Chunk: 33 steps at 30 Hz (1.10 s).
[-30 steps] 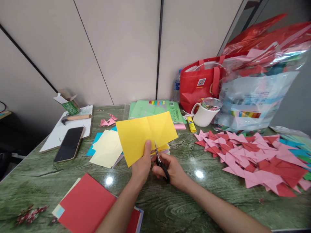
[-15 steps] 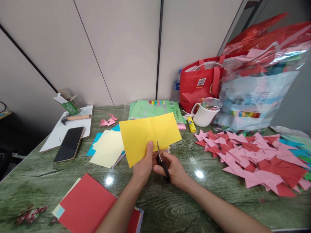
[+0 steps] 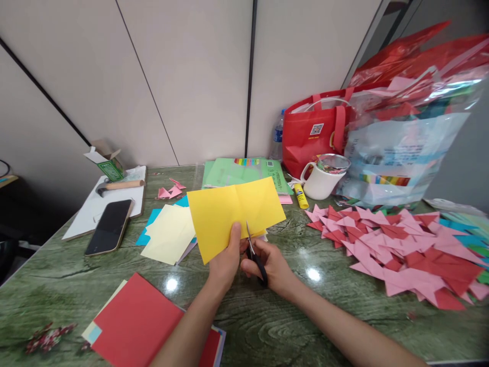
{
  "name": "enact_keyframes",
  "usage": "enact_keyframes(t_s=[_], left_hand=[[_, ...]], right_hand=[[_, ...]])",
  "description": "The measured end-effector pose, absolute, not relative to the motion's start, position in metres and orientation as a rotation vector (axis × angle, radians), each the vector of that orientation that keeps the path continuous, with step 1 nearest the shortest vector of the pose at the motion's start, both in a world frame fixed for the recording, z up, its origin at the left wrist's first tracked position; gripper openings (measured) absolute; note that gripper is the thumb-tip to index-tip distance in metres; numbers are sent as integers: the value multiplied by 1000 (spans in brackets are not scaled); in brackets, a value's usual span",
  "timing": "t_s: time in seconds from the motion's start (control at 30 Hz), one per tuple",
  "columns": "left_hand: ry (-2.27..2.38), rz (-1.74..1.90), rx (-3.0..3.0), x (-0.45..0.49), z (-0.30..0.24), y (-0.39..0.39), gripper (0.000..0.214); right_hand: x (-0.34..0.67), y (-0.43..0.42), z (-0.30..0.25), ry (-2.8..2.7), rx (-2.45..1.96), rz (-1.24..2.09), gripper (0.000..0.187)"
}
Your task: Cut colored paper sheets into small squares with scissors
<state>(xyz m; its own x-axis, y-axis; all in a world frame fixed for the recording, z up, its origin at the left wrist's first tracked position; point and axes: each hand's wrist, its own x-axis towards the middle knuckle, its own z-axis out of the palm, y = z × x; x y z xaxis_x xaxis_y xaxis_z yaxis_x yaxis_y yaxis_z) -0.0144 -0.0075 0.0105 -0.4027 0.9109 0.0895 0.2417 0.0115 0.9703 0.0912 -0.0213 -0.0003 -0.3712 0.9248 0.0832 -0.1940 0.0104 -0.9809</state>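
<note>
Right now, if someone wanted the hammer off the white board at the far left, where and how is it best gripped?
Probably by the wooden handle, from above. The hammer lies flat on the white board with its handle pointing right, bare and unobstructed; the dark head sits at the left end, near the green box.

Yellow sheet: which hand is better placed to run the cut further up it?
Right. The right hand grips the scissors, blades at the yellow sheet bottom edge by the centre crease. The left hand pinches the sheet, steadying it.
</note>
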Motion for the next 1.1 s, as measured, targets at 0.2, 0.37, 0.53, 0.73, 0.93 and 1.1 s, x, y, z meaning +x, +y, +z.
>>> enact_keyframes(t_s=[0.2,0.37,0.53,0.73,0.93,1.1], left_hand=[[1709,1414,1183,-14,13,-8,45],[1684,1449,1191,-14,11,-8,43],[1695,1429,1179,-14,12,-9,42],[1702,1387,1147,-9,19,-11,33],[1621,1430,1109,-8,15,-11,37],[1619,1438,1135,-10,10,-10,37]], right_hand=[[91,-21,-1,-1342,-842,1552,37],[90,-21,-3,-1318,-867,1572,37],[91,-21,-5,-1312,-865,1585,36],[92,-20,-1,-1364,-810,1465,34],[91,-19,-1,-1353,-820,1453,39],[91,-19,-1,-1336,-799,1453,37]])
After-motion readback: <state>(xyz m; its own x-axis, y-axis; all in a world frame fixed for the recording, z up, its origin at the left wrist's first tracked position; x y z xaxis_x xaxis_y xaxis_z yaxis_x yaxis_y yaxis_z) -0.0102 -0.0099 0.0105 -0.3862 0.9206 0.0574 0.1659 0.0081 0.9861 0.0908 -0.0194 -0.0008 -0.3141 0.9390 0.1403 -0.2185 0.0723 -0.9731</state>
